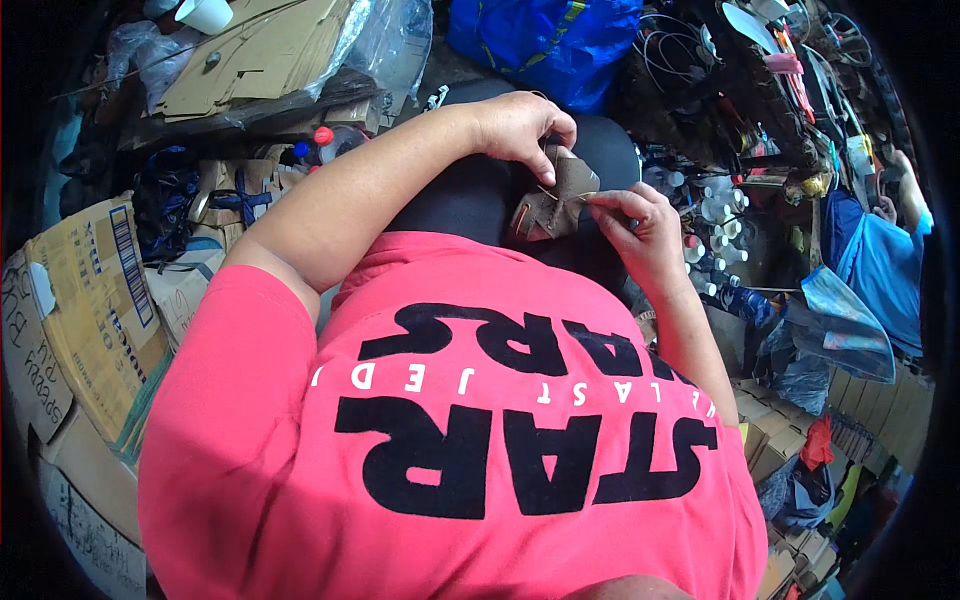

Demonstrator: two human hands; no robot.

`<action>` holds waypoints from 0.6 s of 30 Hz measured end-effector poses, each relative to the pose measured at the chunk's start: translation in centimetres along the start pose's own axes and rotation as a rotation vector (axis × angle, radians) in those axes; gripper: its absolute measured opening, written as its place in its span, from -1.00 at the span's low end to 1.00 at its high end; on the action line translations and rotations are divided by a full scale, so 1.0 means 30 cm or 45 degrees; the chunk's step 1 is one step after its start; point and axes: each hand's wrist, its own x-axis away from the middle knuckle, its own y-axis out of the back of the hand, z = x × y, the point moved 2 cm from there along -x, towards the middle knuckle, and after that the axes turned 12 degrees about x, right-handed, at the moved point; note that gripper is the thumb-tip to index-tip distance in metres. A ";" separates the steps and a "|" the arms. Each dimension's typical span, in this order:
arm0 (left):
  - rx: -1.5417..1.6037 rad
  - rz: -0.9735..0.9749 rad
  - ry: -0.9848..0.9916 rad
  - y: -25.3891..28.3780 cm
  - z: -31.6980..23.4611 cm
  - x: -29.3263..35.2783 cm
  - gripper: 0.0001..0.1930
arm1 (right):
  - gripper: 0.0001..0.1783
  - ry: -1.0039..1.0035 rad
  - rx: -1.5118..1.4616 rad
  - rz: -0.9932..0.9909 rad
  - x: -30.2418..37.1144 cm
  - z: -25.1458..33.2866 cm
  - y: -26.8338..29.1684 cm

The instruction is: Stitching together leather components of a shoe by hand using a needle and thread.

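Observation:
On my dark-clad lap rests a small taupe piece (572, 178), folded and shoe-like, with a dull orange edge at its lower side. From above, my left hand (525, 130) is closed over its far end, thumb pressed down near a thin pale strand. My right hand (640, 220) pinches the strand's other part at the piece's right side, with thumb and forefinger together. Whether the strand is thread or a needle is too small to tell. The underside of the piece is hidden.
Flattened cardboard (255, 65) and a white cup (204, 14) lie at the far left. Cardboard boxes (95, 290) stand at the left. A blue bag (545, 45) sits ahead. Several plastic bottles (715, 235) crowd the right, by another person's blue clothing (880, 265).

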 end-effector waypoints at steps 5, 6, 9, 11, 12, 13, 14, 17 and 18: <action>0.001 -0.012 0.026 -0.001 0.001 0.005 -0.55 | -0.87 0.030 0.039 0.051 -0.027 0.019 0.009; 0.006 -0.014 0.028 -0.001 0.002 0.005 -0.54 | -0.87 0.028 0.042 0.065 -0.030 0.025 0.015; 0.000 -0.011 0.024 -0.001 0.001 0.002 -0.55 | -0.86 0.044 0.102 0.085 -0.035 0.029 0.023; 0.008 -0.015 0.024 -0.001 0.002 0.004 -0.55 | -0.85 0.037 0.124 0.106 -0.042 0.043 0.033; 0.015 -0.019 0.023 -0.001 0.002 0.005 -0.55 | -0.85 0.031 0.147 0.127 -0.044 0.048 0.036; 0.015 -0.019 0.023 -0.002 0.009 0.004 -0.55 | -0.85 0.031 0.147 0.127 -0.046 0.049 0.037; -0.015 -0.045 -0.042 -0.003 0.015 0.003 -0.54 | -0.85 0.079 0.202 0.125 -0.049 0.052 0.038; -0.040 -0.073 -0.110 -0.004 0.022 0.003 -0.53 | -0.85 0.100 0.265 0.151 -0.055 0.068 0.048; -0.035 -0.078 -0.114 -0.004 0.023 0.004 -0.53 | -0.84 0.075 0.275 0.179 -0.057 0.072 0.050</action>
